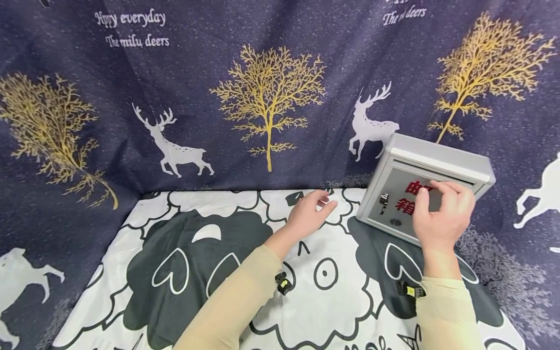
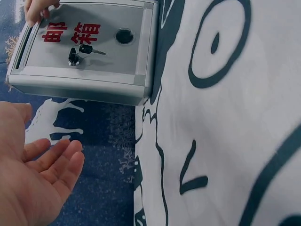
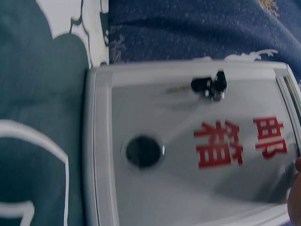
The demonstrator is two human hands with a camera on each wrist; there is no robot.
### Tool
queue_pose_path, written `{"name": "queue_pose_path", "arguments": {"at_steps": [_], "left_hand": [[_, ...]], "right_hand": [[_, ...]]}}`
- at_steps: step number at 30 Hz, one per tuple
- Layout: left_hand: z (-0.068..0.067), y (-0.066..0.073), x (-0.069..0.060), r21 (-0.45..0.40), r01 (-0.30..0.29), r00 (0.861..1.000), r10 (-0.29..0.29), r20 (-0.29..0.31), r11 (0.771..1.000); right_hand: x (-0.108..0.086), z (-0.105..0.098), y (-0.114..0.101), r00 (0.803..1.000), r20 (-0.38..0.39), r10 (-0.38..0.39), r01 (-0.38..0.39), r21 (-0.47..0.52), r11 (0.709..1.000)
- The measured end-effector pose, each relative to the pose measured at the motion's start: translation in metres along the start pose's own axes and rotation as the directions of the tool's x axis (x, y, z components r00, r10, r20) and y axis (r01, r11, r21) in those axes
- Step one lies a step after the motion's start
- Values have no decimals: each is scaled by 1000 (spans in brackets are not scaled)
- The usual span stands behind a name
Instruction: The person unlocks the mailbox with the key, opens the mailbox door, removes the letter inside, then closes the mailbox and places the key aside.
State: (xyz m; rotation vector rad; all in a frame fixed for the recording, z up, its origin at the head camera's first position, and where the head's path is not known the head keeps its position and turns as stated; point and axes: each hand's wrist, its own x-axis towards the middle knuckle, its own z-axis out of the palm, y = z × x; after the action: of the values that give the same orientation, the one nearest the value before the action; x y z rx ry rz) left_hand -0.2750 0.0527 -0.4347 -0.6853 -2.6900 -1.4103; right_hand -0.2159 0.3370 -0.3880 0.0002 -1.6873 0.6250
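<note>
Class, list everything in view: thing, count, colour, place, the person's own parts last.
metal box: one, silver, on the patterned cloth
slot: one, dark, high on its front
characters: two, red, below the slot
lock with key: one, black and metallic, front
round opening: one, dark, low on the front
patterned cloth: one, white and dark grey, under the box
backdrop: one, navy, behind
printed trees: three, gold, on the backdrop
printed deer: at least four, white, likewise
printed writing: two blocks, white, backdrop's top
wrist devices: two, black and yellow, one per wrist
sleeves: two, cream, on the forearms
left hand: one, bare, beside the box, empty
right hand: one, bare, at the slot
</note>
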Motion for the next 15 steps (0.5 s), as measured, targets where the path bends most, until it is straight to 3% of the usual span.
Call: {"name": "queue_pose_path", "arguments": {"at_steps": [9,15], "left_hand": [[11,10,12,-31,-3,1000,3,2,1000],[21,16,21,-25,-4,1000,4,1,1000]], "right_hand": [[4,-22,30,993,-49,110,-113,-67,991],[9,-35,26,985,-72,158,-163,-67,984]]}}
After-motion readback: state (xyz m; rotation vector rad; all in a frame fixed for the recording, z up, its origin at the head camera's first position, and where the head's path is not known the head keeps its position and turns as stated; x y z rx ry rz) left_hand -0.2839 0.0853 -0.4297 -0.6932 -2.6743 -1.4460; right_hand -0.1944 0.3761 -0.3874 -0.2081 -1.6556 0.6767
